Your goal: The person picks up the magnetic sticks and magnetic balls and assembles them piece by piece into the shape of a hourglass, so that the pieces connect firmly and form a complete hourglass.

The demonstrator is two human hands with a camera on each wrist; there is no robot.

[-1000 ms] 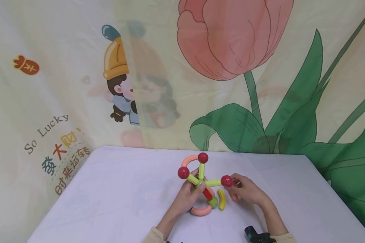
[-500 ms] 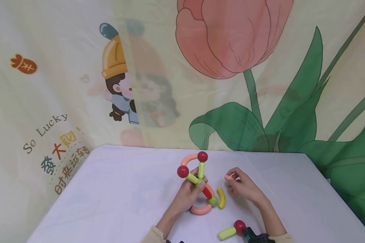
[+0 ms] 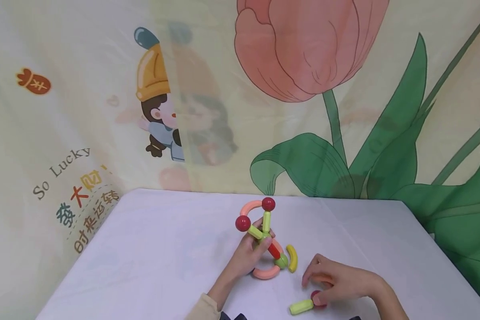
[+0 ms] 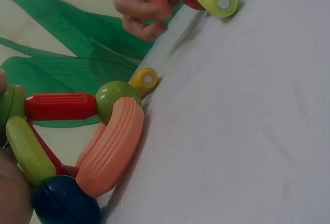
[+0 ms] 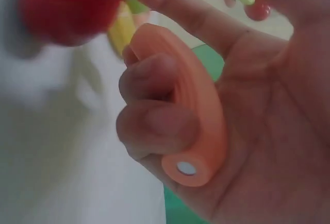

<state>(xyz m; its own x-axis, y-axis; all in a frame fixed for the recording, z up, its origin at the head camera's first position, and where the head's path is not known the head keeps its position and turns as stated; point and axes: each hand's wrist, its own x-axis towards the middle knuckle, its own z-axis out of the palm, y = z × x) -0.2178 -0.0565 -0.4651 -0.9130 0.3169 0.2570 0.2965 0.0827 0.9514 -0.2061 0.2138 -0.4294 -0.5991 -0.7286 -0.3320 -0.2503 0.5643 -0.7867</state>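
My left hand (image 3: 246,255) grips a magnetic ball-and-rod model by its green hub; light green rods, two red balls and a curved salmon rod rise above the hand. Lower parts include a red rod (image 3: 274,251), a green ball (image 3: 281,261) and, in the left wrist view, a blue ball (image 4: 67,201). My right hand (image 3: 346,278) is over the front right of the table. Its curled fingers hold a loose curved salmon magnetic rod (image 5: 198,100) against the palm, while its thumb lies at a red ball (image 3: 315,293) joined to a light green rod (image 3: 301,306).
A yellow curved rod (image 3: 292,258) lies beside the model, right of the green ball. The white-covered table (image 3: 164,249) backs onto a printed curtain (image 3: 208,111) with tulips.
The light green rod with the red ball has come off the model's right side and now lies at the front. My right hand has moved down toward it; the left keeps its grip.
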